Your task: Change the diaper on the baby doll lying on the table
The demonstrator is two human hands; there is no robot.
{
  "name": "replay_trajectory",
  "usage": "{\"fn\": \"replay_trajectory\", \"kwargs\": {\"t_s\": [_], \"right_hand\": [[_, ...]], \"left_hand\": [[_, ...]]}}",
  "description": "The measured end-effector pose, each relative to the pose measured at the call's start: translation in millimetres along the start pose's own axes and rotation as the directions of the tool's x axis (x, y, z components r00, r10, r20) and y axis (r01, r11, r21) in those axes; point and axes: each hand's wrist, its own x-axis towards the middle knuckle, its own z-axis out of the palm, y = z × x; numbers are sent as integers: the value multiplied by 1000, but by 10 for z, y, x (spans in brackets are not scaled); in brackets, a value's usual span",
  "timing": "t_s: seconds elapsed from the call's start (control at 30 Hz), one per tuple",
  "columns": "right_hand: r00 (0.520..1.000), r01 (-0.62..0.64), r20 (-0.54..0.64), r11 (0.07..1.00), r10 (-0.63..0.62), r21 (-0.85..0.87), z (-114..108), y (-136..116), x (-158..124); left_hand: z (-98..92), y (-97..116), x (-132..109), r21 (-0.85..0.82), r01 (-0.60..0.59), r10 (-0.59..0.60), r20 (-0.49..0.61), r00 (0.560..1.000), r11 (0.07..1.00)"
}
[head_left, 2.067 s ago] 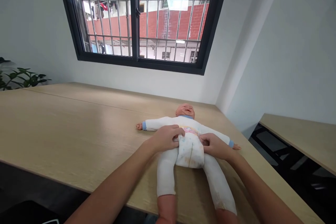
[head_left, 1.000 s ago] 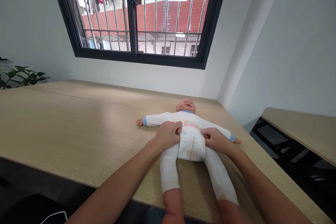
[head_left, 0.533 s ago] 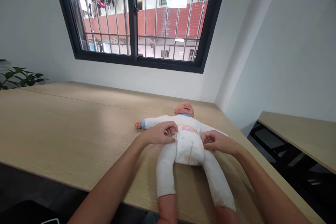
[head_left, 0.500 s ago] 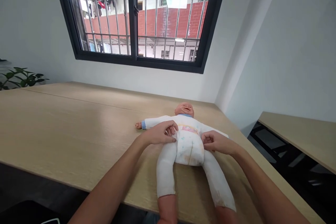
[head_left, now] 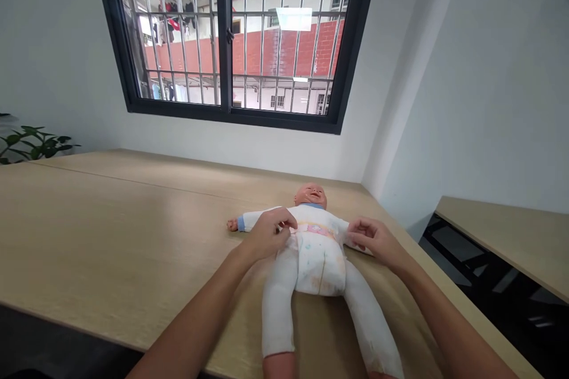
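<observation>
A baby doll lies on its back, wearing a white long-sleeved suit with blue cuffs. A disposable diaper with a pink waistband covers its middle. My left hand rests on the doll's side at the diaper's top edge, fingers curled. Whether those fingers pinch anything is hard to see. My right hand lies across the doll's other arm near the waist, fingers apart and holding nothing. That hand hides most of the sleeve.
The doll lies on a pale wooden table near its right edge. Beyond that edge, a dark gap separates it from a second wooden table. A potted plant stands at the far left, below a barred window.
My right hand has shifted slightly outward along the doll's arm, with its fingers opening. My left hand has curled on the diaper's top edge. The whole view has tilted slightly upward.
</observation>
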Motion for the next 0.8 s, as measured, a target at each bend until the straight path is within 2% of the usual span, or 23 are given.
{"fn": "replay_trajectory", "kwargs": {"t_s": [0.03,0.1,0.2,0.3,0.43,0.53,0.67,0.8], "right_hand": [[997,16,-77,1000,-14,24,28,-7,8],[989,45,-142,998,-37,51,151,-21,21],[994,64,-88,998,-65,-8,398,-45,24],[999,49,22,976,-45,-214,542,-55,18],[996,49,90,914,-14,-403,551,-56,14],[991,63,130,897,-6,-438,550,-77,1],[981,81,193,883,11,-463,567,-126,21],[970,59,235,870,66,-489,537,-173,133]], "left_hand": [[14,23,2,-42,5,-7,-33,999,999],[86,65,1,-84,18,-22,-49,999,996],[215,86,-2,-34,35,-33,57,998,999],[249,68,1,40,46,-54,229,972,998],[191,59,-1,79,30,-55,335,941,996],[206,59,-11,123,-21,-25,358,934,992],[321,38,25,248,-108,12,363,932,963],[389,97,155,276,11,-133,427,894,961]]}}
